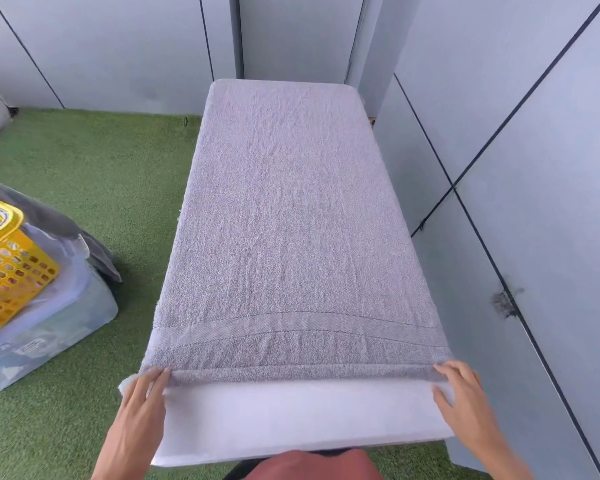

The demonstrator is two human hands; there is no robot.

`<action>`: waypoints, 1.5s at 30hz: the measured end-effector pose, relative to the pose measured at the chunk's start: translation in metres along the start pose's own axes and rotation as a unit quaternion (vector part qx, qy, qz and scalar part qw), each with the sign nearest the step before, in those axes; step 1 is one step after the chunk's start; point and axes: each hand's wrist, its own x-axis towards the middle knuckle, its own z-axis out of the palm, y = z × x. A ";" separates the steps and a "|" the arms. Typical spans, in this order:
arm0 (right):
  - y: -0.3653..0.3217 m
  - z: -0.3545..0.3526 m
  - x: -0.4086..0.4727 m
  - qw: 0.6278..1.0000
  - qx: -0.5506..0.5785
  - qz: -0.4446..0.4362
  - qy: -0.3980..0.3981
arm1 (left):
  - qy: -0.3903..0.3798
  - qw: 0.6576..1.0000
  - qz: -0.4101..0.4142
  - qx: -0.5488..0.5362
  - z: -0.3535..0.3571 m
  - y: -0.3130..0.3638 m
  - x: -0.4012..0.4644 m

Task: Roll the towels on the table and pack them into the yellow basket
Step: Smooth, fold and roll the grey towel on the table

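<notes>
A grey towel (pixel 284 220) lies spread flat over almost the whole white table (pixel 298 417), its woven band and hem nearest me. My left hand (pixel 142 403) rests with straight fingers on the towel's near left corner. On the near right corner my right hand (pixel 461 393) lies the same way, fingertips on the hem. The hem between them has a narrow first fold turned up. The yellow basket (pixel 11 261) stands at the far left, partly cut off by the frame edge.
The basket sits on a clear plastic storage box (pixel 59 327) with a grey cloth draped behind it, on green artificial grass (pixel 111 174). Grey panelled walls (pixel 534 168) close in right of the table and behind it.
</notes>
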 end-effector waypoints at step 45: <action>0.009 -0.016 0.012 0.999 0.006 -0.007 -0.035 | -0.026 0.999 0.021 0.031 -0.017 -0.011 0.030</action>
